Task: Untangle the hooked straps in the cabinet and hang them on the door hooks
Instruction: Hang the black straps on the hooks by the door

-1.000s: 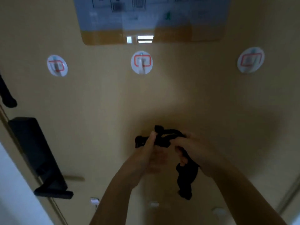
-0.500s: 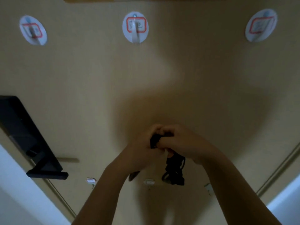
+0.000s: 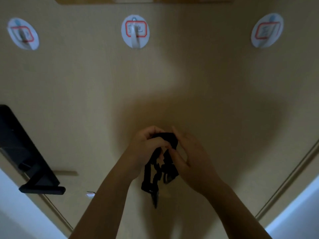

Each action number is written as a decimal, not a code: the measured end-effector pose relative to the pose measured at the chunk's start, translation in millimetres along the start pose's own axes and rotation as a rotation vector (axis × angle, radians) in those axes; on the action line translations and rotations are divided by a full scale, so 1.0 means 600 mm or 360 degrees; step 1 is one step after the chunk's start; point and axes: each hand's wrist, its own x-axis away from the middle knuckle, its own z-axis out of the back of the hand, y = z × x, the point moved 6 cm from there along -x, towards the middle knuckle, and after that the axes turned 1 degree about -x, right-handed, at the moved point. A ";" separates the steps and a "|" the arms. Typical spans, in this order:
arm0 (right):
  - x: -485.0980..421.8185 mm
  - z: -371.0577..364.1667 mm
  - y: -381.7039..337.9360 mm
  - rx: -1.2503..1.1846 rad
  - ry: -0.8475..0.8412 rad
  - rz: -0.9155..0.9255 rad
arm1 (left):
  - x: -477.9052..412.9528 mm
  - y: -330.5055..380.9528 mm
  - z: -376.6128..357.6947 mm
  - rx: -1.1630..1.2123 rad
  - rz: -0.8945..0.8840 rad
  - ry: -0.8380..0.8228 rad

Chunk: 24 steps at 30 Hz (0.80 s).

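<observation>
A tangle of black straps (image 3: 162, 168) hangs between my hands in front of the tan door (image 3: 86, 94). My left hand (image 3: 146, 147) grips the top of the bundle with curled fingers. My right hand (image 3: 191, 156) pinches the straps from the right side. Loops and a dark clip dangle below my hands. Three round white door hooks sit high on the door: the left hook (image 3: 23, 36), the middle hook (image 3: 135, 31) and the right hook (image 3: 266, 31). All three are bare.
A black lock body with a lever handle (image 3: 27, 163) sticks out at the door's left edge. A pale wall strip (image 3: 296, 214) and the door frame run along the lower right. A poster's lower edge (image 3: 143, 0) shows at the top.
The view tilted slightly upward, so the hooks sit lower in frame. My hands have parted a little and more of the straps hang loose below them.
</observation>
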 end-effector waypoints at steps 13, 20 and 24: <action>-0.098 0.133 -0.058 -0.0615 0.0445 0.0004 | -0.037 0.198 -0.024 -0.0244 -0.0753 -0.0159; -0.176 0.264 -0.154 -0.0641 0.0400 0.0339 | -0.032 0.362 -0.021 -0.0264 -0.1316 -0.0158; -0.208 0.322 -0.174 -0.0977 0.0411 0.0323 | -0.049 0.436 -0.025 -0.0115 -0.1304 -0.0307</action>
